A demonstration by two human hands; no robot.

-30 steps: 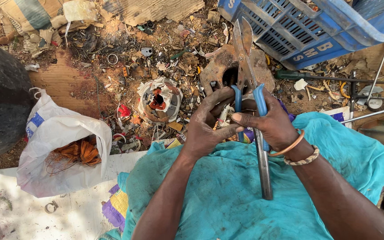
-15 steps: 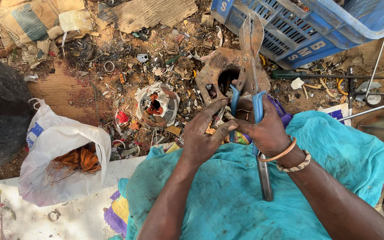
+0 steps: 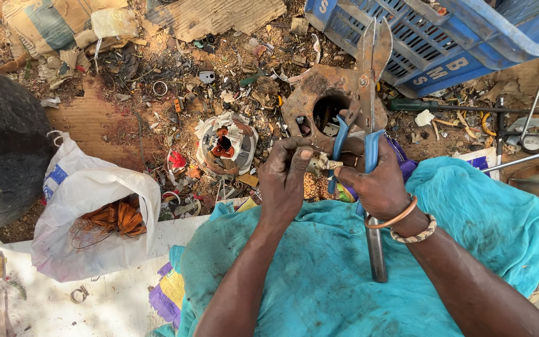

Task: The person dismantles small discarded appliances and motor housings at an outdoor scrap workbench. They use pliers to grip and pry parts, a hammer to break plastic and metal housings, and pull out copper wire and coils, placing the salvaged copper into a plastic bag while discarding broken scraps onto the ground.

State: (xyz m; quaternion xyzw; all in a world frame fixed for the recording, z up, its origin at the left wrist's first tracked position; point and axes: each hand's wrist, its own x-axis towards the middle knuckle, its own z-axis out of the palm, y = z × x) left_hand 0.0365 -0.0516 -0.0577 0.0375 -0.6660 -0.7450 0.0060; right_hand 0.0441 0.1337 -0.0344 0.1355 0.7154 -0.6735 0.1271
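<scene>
My left hand point(image 3: 285, 181) pinches a small pale metal part point(image 3: 317, 164) between thumb and fingers, over my lap covered by a teal cloth point(image 3: 319, 268). My right hand point(image 3: 378, 184) grips large metal shears point(image 3: 365, 81) by their blue handles, blades pointing away from me and slightly apart. My right fingertips also touch the small part. A grey metal rod point(image 3: 375, 249) lies under my right wrist. Beyond the hands sits a rusty metal housing point(image 3: 319, 103) with a round hole.
A white plastic bag point(image 3: 88, 218) with copper wire lies at left. A stripped motor coil point(image 3: 226, 145) sits among scrap on the dirt. A blue plastic crate point(image 3: 444, 37) stands at top right, tools point(image 3: 506, 115) beside it. A dark round object point(image 3: 1, 143) fills the far left.
My hands have drawn closer together and now both touch the small part. The shears stay in my right hand, shifted slightly up and right in view.
</scene>
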